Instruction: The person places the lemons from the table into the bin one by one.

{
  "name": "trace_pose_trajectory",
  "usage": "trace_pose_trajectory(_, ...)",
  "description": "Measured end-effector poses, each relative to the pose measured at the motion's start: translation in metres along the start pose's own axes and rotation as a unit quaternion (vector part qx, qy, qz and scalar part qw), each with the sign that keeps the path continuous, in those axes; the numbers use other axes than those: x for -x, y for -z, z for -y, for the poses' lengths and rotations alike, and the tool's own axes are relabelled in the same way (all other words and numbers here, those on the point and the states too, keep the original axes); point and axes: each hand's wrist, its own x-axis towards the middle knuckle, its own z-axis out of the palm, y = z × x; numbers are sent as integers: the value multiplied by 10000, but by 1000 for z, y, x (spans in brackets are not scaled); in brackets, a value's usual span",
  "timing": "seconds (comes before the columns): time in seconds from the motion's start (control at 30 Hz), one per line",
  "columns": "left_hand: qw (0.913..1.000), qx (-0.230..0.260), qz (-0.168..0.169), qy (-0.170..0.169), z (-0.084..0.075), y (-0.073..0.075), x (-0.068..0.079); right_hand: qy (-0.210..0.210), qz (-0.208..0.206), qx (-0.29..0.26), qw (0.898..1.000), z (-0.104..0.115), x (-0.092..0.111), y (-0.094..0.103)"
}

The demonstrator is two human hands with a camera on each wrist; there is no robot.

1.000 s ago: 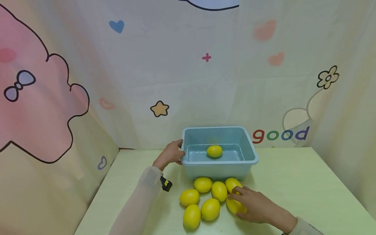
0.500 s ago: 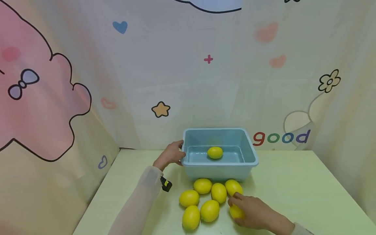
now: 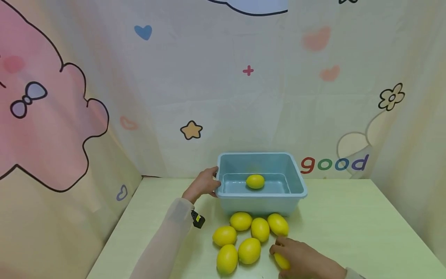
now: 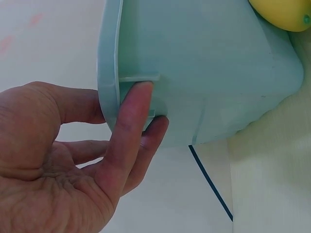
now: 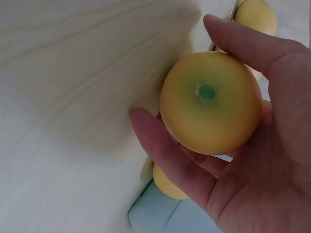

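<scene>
At the left end of the light-blue plastic basin (image 3: 261, 205), my left hand (image 3: 202, 183) grips the rim. In the left wrist view its fingers (image 4: 129, 128) curl under the lip, against the outer wall. One yellow lemon (image 3: 255, 181) lies on the basin floor. My right hand (image 3: 304, 256) is at the front right, its fingers curled around another lemon (image 5: 209, 104), close over the tabletop. The thumb and fingers stand on opposite sides of that lemon in the right wrist view. In the head view the hand covers most of it.
Several more lemons sit in a loose cluster before the basin, including a front-left lemon (image 3: 227, 259) and a lemon (image 3: 278, 224) just beyond my right hand. The pale wooden table (image 3: 348, 224) ends at a printed curtain (image 3: 258, 97) behind the basin.
My right hand has drawn slightly toward the front with its lemon, away from the lemon behind it. The left hand stays on the basin rim. The head view has tilted a little.
</scene>
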Motion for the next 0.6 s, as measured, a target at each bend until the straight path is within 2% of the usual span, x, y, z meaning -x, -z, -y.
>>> trace_pose_trajectory(0.03, 10000, -9, 3, 0, 0, 0, 0, -42, 7, -26, 10000, 0, 0, 0)
trace_pose_trajectory(0.13, 10000, -41, 9, -20, 1, 0, -1, 171, -92, 187, 9996, -1, -1, -1)
trace_pose_trajectory(0.4, 10000, 7, 46, -76, 2, 0, 0, 1075, -473, 823, 9897, -1, -5, 0)
trace_pose_trajectory(0.6, 9999, 3, 63, -83, 1, 0, 0, 1109, -558, 786, 9891, -3, -5, 1)
